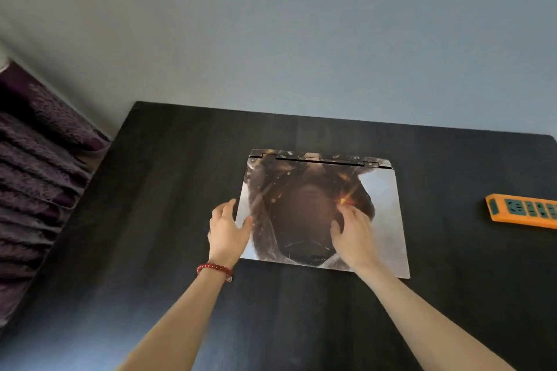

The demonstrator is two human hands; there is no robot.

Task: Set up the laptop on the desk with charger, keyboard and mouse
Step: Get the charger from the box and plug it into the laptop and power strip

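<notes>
Head view: a dark desk (301,325) holds a closed laptop (382,205) at its middle, lid printed with artwork. Both hands rest on the lid, fingers spread: left hand (227,229) at the left edge, right hand (352,232) nearer the centre. An orange power strip (524,211) lies far right.
</notes>
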